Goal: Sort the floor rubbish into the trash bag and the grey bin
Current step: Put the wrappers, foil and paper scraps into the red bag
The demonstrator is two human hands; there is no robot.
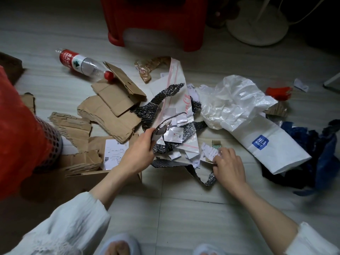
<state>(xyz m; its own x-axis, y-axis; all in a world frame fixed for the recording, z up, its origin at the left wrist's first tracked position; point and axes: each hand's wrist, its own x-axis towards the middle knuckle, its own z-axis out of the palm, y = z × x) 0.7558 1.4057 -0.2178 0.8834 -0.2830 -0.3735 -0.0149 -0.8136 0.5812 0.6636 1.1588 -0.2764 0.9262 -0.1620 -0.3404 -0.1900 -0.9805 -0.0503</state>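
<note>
On the floor (184,208), torn cardboard pieces (110,111) lie beside the grey bin (51,144) with its red trash bag (20,126). One plastic bottle (82,64). Left hand (139,150) grip grasps a black padded scrap (161,130); right hand (228,166) grip pinches a paper scrap (211,152).

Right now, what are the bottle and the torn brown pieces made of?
The bottle looks like clear, shiny plastic: you see through it, and it has a red cap. The torn brown pieces look like matte corrugated cardboard, with ridged ripped edges.
</note>
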